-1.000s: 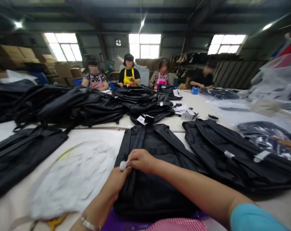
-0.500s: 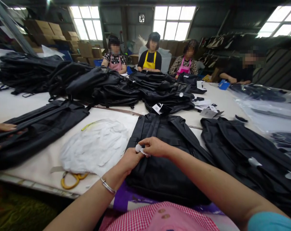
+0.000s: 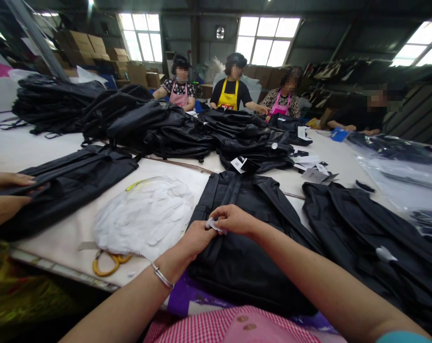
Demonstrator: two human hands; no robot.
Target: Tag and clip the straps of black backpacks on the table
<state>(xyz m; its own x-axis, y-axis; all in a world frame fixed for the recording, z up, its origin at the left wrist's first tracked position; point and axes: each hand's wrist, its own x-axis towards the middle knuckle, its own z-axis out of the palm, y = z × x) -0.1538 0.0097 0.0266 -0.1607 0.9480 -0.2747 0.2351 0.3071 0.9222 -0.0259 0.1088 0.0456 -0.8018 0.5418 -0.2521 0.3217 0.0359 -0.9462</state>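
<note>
A black backpack (image 3: 251, 267) lies flat in front of me, its straps facing up. Over one strap, my left hand (image 3: 197, 239) and my right hand (image 3: 234, 220) meet at the fingertips. Both pinch a small white piece of thin, sheet-like material (image 3: 216, 225), one end of which looks rounded. The fingers partly cover it and the strap beneath. Paper hang tags (image 3: 239, 165) rest at the backpack's top end. Left of my hands sits a clear bag of white pieces (image 3: 142, 214).
Orange-handled scissors (image 3: 106, 263) lie partly under the bag. Another person's hands (image 3: 8, 195) hold a black backpack (image 3: 80, 178) at left. A further black backpack (image 3: 362, 228) lies at right. Black bags (image 3: 158, 124) are piled behind, with several co-workers (image 3: 228, 90) across the table.
The white piece has been turned and pressed lower between my fingertips. The co-worker in the yellow apron now stretches an arm sideways. The view has shifted slightly.
</note>
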